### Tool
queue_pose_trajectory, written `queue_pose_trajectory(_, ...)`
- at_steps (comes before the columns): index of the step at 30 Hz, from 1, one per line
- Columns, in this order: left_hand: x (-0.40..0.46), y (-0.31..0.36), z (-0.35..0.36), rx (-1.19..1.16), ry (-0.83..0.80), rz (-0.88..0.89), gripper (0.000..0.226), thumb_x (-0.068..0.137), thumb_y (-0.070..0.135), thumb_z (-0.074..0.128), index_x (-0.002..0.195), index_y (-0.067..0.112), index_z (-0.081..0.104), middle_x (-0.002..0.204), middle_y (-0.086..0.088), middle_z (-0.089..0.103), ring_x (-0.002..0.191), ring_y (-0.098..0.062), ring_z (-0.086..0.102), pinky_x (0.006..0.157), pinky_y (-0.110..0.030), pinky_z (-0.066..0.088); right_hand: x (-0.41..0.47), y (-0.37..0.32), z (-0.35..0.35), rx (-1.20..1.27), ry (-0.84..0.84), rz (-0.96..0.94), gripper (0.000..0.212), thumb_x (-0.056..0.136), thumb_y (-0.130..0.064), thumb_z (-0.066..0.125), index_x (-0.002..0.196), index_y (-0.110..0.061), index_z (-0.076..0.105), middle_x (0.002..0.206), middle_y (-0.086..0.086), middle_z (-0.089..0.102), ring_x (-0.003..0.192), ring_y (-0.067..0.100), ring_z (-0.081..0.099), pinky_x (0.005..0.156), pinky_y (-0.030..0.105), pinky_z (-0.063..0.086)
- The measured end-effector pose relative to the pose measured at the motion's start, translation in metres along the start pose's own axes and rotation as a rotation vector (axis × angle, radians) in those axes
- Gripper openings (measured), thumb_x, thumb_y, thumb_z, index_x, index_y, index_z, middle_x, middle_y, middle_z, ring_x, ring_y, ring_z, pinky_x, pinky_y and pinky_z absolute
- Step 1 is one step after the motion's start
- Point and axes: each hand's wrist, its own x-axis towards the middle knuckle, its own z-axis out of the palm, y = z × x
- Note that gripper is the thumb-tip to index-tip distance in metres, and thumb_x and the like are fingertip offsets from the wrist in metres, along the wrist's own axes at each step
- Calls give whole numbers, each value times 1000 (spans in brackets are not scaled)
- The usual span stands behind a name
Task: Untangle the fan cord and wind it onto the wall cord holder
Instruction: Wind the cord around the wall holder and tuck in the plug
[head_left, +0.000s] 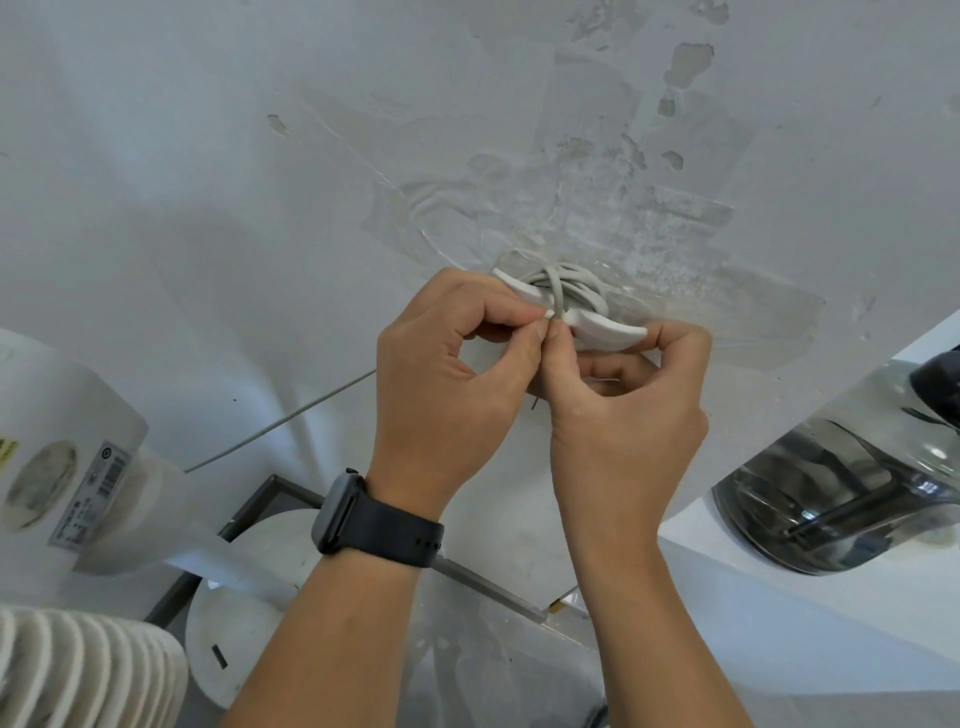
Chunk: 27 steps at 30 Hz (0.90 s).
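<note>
Fan (67, 467), white, stands at far left; its grey fan cord (280, 421) runs up and right to the white wall cord holder (597, 325), where several turns are already wound. Left hand (447, 384), with a dark smartwatch (358, 519) on its wrist, pinches the cord at the holder's front slot. Right hand (628, 410) pinches the same strand just beside it, its fingers curled under the holder's right end.

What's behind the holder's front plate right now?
Several grey cord loops sit wound behind the holder plate, one strand crossing over its front. Both hands pinch there, hiding the plate's underside and the cord end.
</note>
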Motion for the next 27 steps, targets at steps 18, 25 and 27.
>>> queue_pose_trajectory(18, 7, 11, -2, -77, -27, -120, 7, 89, 10, 77, 92, 14, 73, 90, 2, 71, 84, -20, 70, 75, -35, 59, 19, 25, -11, -416, 48, -680, 11, 94, -22, 77, 99, -12, 75, 104, 1, 43, 84, 5, 40, 63, 17, 37)
queue_pose_trajectory(25, 6, 10, 0, -236, 0, -302, 24, 85, 11, 82, 94, 19, 62, 82, 3, 65, 79, -12, 65, 77, -30, 57, 36, 45, -12, -425, 55, -900, 10, 95, -19, 77, 100, -13, 82, 107, 0, 42, 72, 13, 44, 52, 33, 41)
queue_pose_trajectory(27, 6, 11, 1, -256, -3, -298, 22, 85, 12, 82, 94, 20, 63, 84, 3, 65, 80, -11, 64, 77, -26, 56, 43, 49, -11, -411, 110, -1018, 12, 92, -15, 80, 102, -10, 82, 106, 3, 45, 64, 18, 49, 49, 34, 42)
